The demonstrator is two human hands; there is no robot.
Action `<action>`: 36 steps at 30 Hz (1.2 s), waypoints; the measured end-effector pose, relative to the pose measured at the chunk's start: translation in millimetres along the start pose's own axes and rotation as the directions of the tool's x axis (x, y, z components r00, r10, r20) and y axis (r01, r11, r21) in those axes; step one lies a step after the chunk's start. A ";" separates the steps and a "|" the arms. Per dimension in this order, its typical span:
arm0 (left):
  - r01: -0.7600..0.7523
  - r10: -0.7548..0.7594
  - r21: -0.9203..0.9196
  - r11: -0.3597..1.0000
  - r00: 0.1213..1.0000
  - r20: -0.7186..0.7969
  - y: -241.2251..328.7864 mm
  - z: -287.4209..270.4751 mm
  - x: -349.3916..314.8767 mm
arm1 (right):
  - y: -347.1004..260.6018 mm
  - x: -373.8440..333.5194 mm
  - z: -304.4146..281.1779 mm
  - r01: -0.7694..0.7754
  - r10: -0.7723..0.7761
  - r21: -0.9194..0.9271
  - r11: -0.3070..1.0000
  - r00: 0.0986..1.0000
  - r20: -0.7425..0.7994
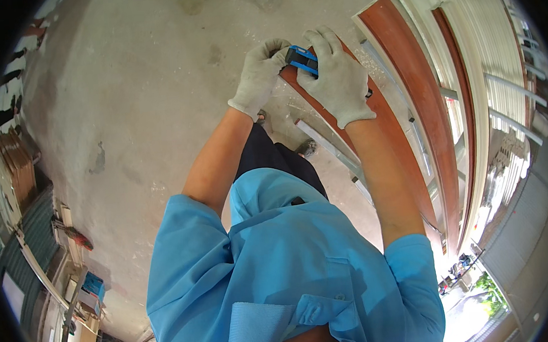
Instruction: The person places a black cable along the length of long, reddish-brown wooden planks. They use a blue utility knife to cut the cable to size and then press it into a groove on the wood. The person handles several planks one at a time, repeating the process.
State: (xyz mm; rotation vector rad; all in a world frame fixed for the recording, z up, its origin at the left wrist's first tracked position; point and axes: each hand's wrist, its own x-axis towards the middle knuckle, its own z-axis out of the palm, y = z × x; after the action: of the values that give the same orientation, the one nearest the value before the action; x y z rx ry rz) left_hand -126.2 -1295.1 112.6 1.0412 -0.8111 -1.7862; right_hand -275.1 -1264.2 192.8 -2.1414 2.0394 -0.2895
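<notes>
A blue-and-black tape measure (302,59) is at the end of a red-brown board (392,140). My right hand (338,79), in a pale grey work glove, is closed around the tape measure's right side and rests over the board. My left hand (257,77), gloved the same way, has its fingers curled and its thumb against the left end of the tape measure, beside the board's corner. The fingertips partly hide that end, and no drawn-out blade can be made out.
To the right lie a wider red-brown board (405,53), a narrow dark brown strip (458,72) and long pale panels (474,8). Metal bars (329,144) run beneath the boards. Stacked brown sheets (15,163) and a blue box (94,285) stand at the left. Concrete floor (138,110) lies between.
</notes>
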 end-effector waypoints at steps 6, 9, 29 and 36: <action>-0.004 0.003 0.018 1.000 1.000 0.018 10.4 1.2 -2.0 | 5.2 -33.8 -11.6 -0.140 0.138 0.033 0.990 0.988 0.063; 0.024 -0.024 0.025 0.999 1.000 0.002 12.4 1.2 -0.4 | 15.4 -59.7 -18.0 -0.191 0.190 0.018 0.981 0.979 0.069; -0.130 -0.046 0.465 0.876 0.936 0.349 61.0 -11.6 52.8 | 33.9 -182.3 -66.3 -0.325 0.315 0.311 0.893 0.945 0.082; -0.490 -0.127 0.728 0.479 0.782 0.610 71.8 63.7 114.5 | -9.7 -133.9 -20.9 -0.446 0.435 0.306 0.841 0.894 0.109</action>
State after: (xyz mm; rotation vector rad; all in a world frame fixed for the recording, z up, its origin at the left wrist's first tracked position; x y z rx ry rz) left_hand -185.9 -1421.7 164.8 0.8661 -2.3459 -1.4402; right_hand -277.2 -1129.8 212.3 -1.4267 2.2069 -0.4751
